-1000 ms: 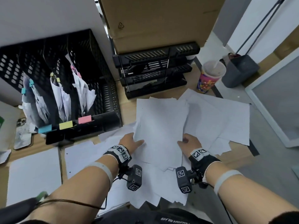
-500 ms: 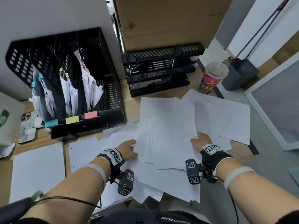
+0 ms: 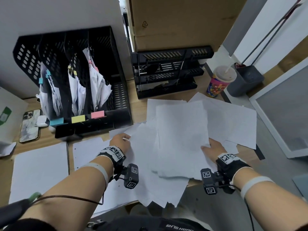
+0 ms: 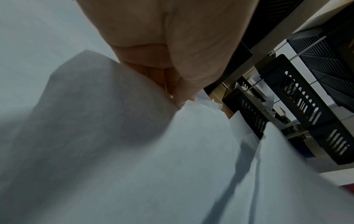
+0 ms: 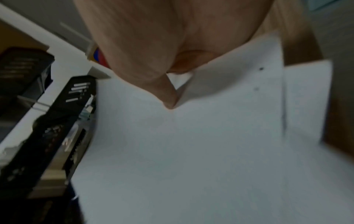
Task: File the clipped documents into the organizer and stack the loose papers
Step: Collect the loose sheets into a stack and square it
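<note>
With the left hand (image 3: 120,142) and right hand (image 3: 214,148) each pinching a side of the loose papers (image 3: 182,139) spread on the near surface (image 3: 93,136), push both sides in gently so the edges line up.

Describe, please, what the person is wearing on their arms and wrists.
Each wrist carries a black strap with white square-code tags and a small black camera block with the same tags. A pale band circles each forearm. A dark cable trails from the left arm. Dark sleeves begin near the elbows.
</note>
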A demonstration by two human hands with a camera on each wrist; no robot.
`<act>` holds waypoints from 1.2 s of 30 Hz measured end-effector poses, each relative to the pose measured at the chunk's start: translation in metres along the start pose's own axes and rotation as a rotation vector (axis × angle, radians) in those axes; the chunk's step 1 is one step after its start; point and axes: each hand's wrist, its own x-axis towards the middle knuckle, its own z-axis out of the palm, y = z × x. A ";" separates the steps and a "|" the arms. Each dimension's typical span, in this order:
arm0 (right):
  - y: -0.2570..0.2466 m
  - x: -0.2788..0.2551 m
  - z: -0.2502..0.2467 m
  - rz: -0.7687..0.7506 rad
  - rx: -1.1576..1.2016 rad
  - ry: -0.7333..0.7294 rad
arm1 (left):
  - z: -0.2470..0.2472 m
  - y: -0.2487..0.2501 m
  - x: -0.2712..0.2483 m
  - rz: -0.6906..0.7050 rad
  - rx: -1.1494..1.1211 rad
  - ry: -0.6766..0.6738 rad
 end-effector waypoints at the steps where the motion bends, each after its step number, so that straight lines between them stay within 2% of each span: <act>1: 0.002 0.000 0.001 -0.005 -0.043 -0.023 | 0.000 0.001 0.000 0.011 -0.012 0.006; 3: 0.004 0.002 0.005 -0.016 -0.082 -0.042 | 0.000 0.001 0.001 0.032 -0.033 -0.003; 7: 0.000 0.009 0.009 -0.090 -0.105 0.015 | -0.002 -0.006 -0.001 0.029 -0.064 -0.013; 9: -0.009 0.013 0.013 -0.153 -0.152 -0.043 | -0.003 -0.012 -0.002 0.002 -0.094 0.000; 12: -0.024 0.019 0.025 -0.248 -0.385 -0.156 | -0.008 -0.020 -0.007 -0.023 -0.144 0.000; 16: -0.046 0.019 0.048 -0.413 -0.612 -0.212 | -0.012 -0.032 -0.014 0.042 -0.230 -0.052; 18: -0.055 0.017 0.060 -0.432 -0.695 -0.206 | -0.013 -0.038 -0.020 0.037 -0.299 -0.113; 21: -0.061 0.014 0.074 -0.401 -0.685 -0.191 | -0.014 -0.050 -0.030 -0.068 -0.361 -0.189; 24: -0.062 0.013 0.080 -0.395 -0.584 -0.293 | -0.015 -0.060 -0.036 -0.180 -0.428 -0.266; 26: -0.065 0.014 0.077 -0.395 -0.690 -0.315 | -0.015 -0.064 -0.037 -0.207 -0.397 -0.277; 28: -0.069 0.018 0.074 -0.413 -0.826 -0.278 | -0.014 -0.070 -0.033 -0.209 -0.353 -0.197; 31: -0.079 0.019 0.072 -0.475 -0.883 -0.218 | -0.019 -0.075 -0.024 -0.215 -0.149 0.067; 33: -0.088 0.020 0.078 -0.551 -0.886 -0.197 | -0.025 -0.075 -0.024 -0.242 0.001 0.192; 34: -0.092 0.022 0.084 -0.605 -0.866 -0.194 | -0.026 -0.077 -0.023 -0.252 0.000 0.211; 36: -0.100 0.025 0.099 -0.676 -0.831 -0.227 | -0.029 -0.077 -0.023 -0.263 -0.157 0.154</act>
